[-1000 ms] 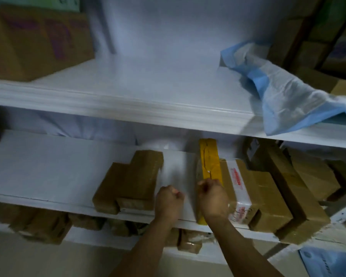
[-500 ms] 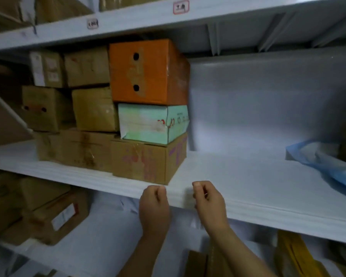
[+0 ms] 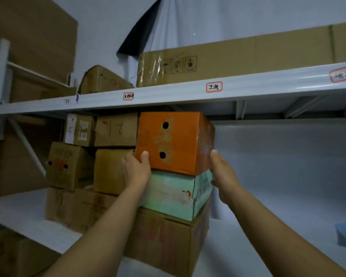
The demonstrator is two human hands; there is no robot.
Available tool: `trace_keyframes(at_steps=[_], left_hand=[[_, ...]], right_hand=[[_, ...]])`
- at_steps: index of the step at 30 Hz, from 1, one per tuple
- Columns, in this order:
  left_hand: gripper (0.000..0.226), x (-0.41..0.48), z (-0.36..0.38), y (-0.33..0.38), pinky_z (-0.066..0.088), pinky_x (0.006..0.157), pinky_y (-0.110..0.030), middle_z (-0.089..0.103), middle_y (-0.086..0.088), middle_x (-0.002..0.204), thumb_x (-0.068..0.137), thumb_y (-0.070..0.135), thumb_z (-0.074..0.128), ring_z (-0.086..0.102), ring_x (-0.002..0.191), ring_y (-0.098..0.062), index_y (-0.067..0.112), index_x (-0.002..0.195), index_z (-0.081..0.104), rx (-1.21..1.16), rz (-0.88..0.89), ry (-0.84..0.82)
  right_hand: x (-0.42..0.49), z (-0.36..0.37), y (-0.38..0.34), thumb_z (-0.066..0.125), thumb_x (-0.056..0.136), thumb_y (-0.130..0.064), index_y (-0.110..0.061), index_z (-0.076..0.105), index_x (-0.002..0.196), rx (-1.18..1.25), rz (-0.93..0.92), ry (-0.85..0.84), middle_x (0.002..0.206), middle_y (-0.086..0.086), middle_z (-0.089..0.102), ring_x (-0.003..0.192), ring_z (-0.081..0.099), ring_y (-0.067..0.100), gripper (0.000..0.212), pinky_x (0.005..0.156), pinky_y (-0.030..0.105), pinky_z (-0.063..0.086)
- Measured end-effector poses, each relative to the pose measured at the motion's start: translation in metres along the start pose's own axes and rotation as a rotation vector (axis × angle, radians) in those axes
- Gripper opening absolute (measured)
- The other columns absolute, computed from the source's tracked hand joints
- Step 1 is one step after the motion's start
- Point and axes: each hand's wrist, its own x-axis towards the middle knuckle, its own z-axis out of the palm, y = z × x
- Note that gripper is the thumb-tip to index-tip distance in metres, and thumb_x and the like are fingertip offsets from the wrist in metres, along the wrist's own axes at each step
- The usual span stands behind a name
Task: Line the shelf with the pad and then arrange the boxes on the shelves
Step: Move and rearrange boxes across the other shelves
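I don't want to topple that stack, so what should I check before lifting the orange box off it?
1. Left hand grips the orange box at its front-left corner: ok.
2. Right hand pressing its right side: cannot tell.
3. Headroom under the upper shelf: not ok, tight.
4. Green box beneath lies flat: ok.
5. Free room on the middle shelf to the right: ok.

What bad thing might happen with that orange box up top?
The orange box sits close under the upper shelf, so lifting may bump it. It rests on the green box, which might slide out too. The left hand grips just a corner and the right hand lies flat, so it might slip.
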Motion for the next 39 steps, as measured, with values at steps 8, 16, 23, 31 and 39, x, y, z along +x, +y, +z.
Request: trace_keyframes(at_steps=[8, 16, 23, 31, 39], left_hand=[[0.062, 0.018, 0.003, 0.012, 0.038, 0.105, -0.054, 0.034, -0.007, 0.14, 0.089, 0.059, 0.04, 0.044, 0.123, -0.034, 0.025, 0.14, 0.036, -0.114, -0.037, -0.151], [0.03, -0.01, -0.025, 0.026, 0.051, 0.09, -0.054, 0.058, -0.007, 0.109, 0.092, 0.06, 0.031, 0.059, 0.102, -0.031, 0.031, 0.09, 0.04, -0.527, -0.088, -0.252], [0.055, -0.051, -0.071, 0.015, 0.045, 0.096, -0.059, 0.05, -0.005, 0.141, 0.092, 0.061, 0.029, 0.053, 0.122, -0.029, 0.034, 0.139, 0.035, -0.757, -0.242, -0.38], [0.031, -0.114, -0.116, -0.002, 0.057, 0.082, -0.051, 0.07, -0.01, 0.1, 0.09, 0.035, 0.06, 0.068, 0.092, -0.027, 0.009, 0.107, 0.063, -0.882, -0.215, -0.614], [0.021, -0.199, -0.146, -0.054, 0.059, 0.078, -0.043, 0.076, -0.007, 0.085, 0.089, 0.027, 0.059, 0.073, 0.079, -0.022, 0.016, 0.087, 0.076, -0.868, -0.459, -0.986]], right_hand=[[0.009, 0.012, -0.014, 0.016, 0.099, -0.055, -0.022, 0.048, 0.135, 0.074, 0.077, -0.075, 0.112, -0.004, 0.057, 0.08, 0.052, 0.004, 0.059, 0.073, 0.025, 0.039], [-0.042, -0.001, -0.029, 0.014, 0.097, -0.058, -0.031, 0.058, 0.097, 0.206, 0.094, 0.048, 0.082, -0.013, 0.059, 0.077, 0.056, 0.01, 0.052, 0.076, 0.039, 0.04], [-0.12, -0.003, -0.048, 0.022, 0.09, -0.069, -0.02, 0.061, 0.094, 0.335, 0.138, 0.17, 0.119, -0.001, 0.063, 0.111, 0.058, 0.027, 0.063, 0.085, 0.049, 0.048], [-0.22, -0.023, -0.033, 0.025, 0.072, -0.087, -0.034, 0.055, 0.128, 0.499, 0.321, 0.249, 0.136, 0.007, 0.055, 0.122, 0.048, 0.042, 0.083, 0.096, 0.074, 0.028], [-0.33, -0.053, 0.01, 0.046, 0.081, -0.058, -0.027, 0.061, 0.111, 0.678, 0.386, 0.216, 0.091, 0.01, 0.073, 0.095, 0.062, 0.032, 0.046, 0.09, 0.062, 0.041]])
